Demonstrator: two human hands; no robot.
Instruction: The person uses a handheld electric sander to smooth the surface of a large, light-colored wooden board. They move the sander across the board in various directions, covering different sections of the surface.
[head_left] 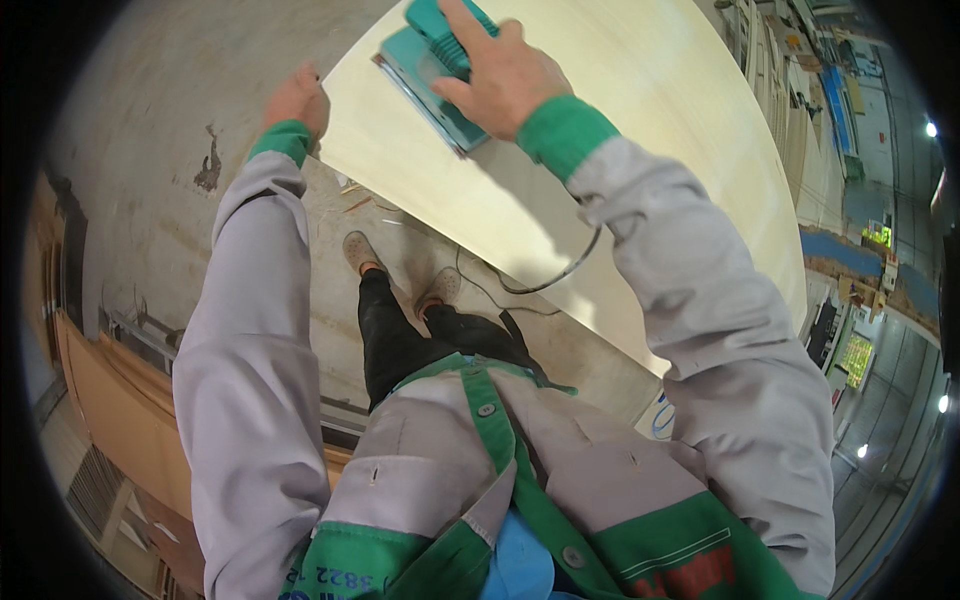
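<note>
My right hand (510, 78) clamps a green sander (412, 68) on the pale board (660, 110); my left hand (298, 103) touches the board's left corner, grip unclear, above grey floor (140, 170).

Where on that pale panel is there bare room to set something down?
Bare: the panel right of the right hand, between right sleeve and curved edge. Crowded: its left end, with the teal sander under that hand and left hand by the corner, and the near edge by the dark cord.

Sander (420, 62) on board (650, 110); right hand (508, 75) atop; left hand (299, 103) at left edge
</note>
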